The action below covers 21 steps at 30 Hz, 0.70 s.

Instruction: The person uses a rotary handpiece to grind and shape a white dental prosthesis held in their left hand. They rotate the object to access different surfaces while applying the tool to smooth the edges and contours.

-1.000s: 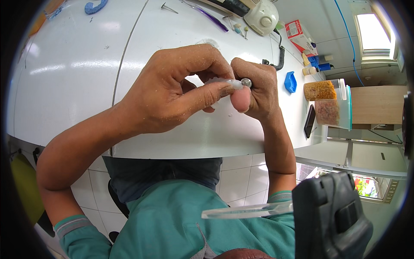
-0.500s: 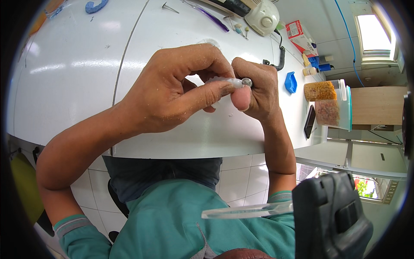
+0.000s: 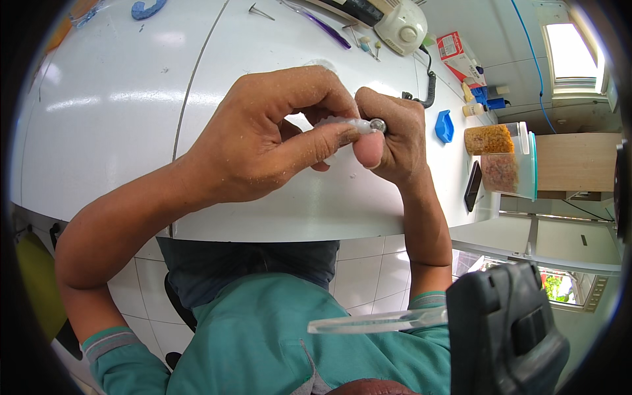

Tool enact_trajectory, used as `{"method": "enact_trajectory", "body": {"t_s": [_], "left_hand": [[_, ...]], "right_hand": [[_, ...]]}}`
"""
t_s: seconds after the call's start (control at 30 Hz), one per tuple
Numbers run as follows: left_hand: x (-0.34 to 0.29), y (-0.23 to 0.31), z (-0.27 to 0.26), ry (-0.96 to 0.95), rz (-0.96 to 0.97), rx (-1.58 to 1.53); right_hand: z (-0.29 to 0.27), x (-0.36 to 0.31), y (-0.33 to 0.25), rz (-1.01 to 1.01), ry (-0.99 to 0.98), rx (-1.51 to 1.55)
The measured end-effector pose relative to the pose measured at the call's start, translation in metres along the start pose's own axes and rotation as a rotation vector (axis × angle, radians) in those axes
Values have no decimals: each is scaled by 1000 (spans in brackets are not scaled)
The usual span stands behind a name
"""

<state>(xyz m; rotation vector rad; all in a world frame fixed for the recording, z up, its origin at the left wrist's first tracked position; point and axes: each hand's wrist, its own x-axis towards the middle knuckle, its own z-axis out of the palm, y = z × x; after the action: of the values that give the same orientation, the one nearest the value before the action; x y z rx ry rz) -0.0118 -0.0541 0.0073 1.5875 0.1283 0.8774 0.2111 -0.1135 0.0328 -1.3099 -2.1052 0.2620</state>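
Over the white worktop (image 3: 289, 220), my two hands meet close together. My left hand (image 3: 263, 138) is closed, pinching a translucent dental aligner (image 3: 355, 124) with a scalloped edge between thumb and fingers. Closed round a rotary handpiece (image 3: 377, 125), my right hand (image 3: 395, 131) shows only the tool's round silver nose; its body is hidden in the fist. The aligner's end sits right at that nose, and whether they touch I cannot tell. My right thumb points toward me, just below the silver nose. Pale dust speckles both hands.
At the back stands a cream control box (image 3: 400, 26) with a knob and a black coiled cord (image 3: 429, 89). Small burs (image 3: 368, 47) and a purple-handled tool (image 3: 322, 26) lie nearby. Rightward are a blue tray (image 3: 444, 126), a phone (image 3: 473, 185) and plastic tubs (image 3: 507, 161).
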Motion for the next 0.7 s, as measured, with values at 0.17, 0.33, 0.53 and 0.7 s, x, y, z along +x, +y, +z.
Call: {"method": "enact_trajectory", "body": {"t_s": [0.17,0.33,0.53,0.7], "left_hand": [[-1,1,0,-5,-2,14],[0,-1,1,-3,-1,4],[-1,1,0,2,-12,-8],[-1,2,1,-2,-31,-20]], "right_hand": [[0,0,0,-2,-4,13],[0,-1,0,11,1,8],[1,0,0,15,3,6],[1,-1,-1,9,12,-1]]}}
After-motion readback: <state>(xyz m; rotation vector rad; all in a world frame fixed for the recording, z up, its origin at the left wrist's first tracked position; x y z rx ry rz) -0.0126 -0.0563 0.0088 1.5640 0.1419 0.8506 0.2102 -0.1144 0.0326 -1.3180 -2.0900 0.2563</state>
